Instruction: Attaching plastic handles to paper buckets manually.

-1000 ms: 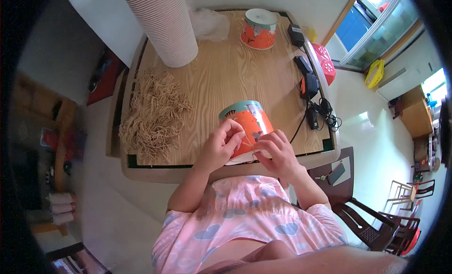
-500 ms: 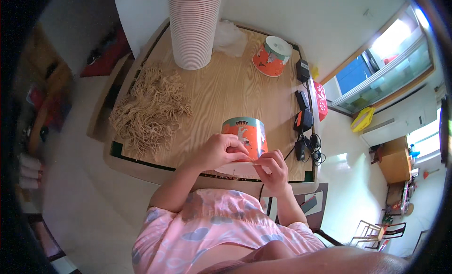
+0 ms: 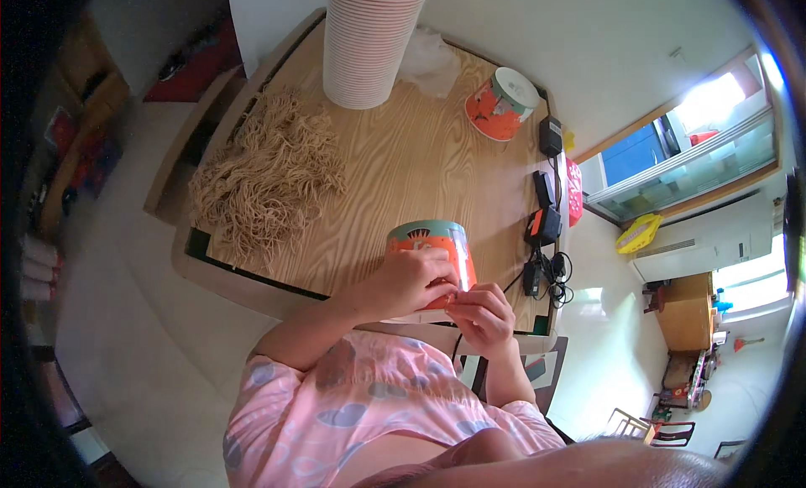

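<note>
Near the front edge of the table stands an orange paper bucket (image 3: 452, 243) with a green band and printed figures. My left hand (image 3: 411, 280) lies across its near side, fingers bent and fingertips pinched together. My right hand (image 3: 485, 317) meets it at the bucket's right side, thumb and fingertips also pressed together. What the fingertips hold is too small and covered to make out. Both hands hide most of the bucket's lower part. To the left lies a loose heap of beige cords (image 3: 269, 177), apart from my hands.
A tall stack of white paper buckets (image 3: 369, 47) rises at the back, beside a crumpled clear plastic bag (image 3: 430, 64). Another orange bucket (image 3: 495, 109) sits upside down at the far right. Black power adapters (image 3: 544, 226) and coiled cables (image 3: 554, 278) line the right edge.
My left hand has turned further over the bucket's front, its fingers more curled. Both hands stay close together at the bucket's side. The whole view has shifted and tilted slightly.
</note>
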Demonstrator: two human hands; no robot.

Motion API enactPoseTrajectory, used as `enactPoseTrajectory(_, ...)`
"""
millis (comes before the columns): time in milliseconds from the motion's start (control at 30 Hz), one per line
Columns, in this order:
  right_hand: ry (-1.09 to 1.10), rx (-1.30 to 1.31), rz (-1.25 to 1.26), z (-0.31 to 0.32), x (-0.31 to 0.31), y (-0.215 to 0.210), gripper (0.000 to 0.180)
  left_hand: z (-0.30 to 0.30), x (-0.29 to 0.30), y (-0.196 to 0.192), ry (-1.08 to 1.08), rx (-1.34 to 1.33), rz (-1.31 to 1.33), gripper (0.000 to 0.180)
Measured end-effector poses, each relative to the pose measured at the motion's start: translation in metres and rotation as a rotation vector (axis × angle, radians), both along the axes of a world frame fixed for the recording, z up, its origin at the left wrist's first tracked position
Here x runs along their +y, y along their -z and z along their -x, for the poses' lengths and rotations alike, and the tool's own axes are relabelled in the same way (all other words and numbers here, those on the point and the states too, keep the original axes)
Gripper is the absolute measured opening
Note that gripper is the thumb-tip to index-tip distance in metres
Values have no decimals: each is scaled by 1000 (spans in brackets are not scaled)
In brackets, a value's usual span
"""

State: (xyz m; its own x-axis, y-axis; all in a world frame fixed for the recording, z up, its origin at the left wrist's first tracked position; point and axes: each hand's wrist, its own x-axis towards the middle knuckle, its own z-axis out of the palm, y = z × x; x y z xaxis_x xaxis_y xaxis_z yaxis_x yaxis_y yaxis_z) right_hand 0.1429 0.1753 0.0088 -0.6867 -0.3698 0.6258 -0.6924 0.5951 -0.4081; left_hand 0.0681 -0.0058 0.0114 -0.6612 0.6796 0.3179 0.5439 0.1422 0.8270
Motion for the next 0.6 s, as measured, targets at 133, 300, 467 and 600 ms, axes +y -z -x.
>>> enactPoseTrajectory(133, 45, -18, 25, 0, 2, -3, 21, 13, -12, 9, 54, -77, -79, 8)
enactPoseTrajectory(300, 42, -54, 20, -2, 0, -3, 21, 7, -5, 1, 23, 109, -80, 9)
enactPoseTrajectory(467, 87, -42, 22, 0, 4, -3, 21, 2, 2, 6, -64, 161, -56, 8)
enactPoseTrajectory(600, 222, -113, 71, -4, 1, -4, 24, 4, 2, 8, -87, 120, -74, 8)
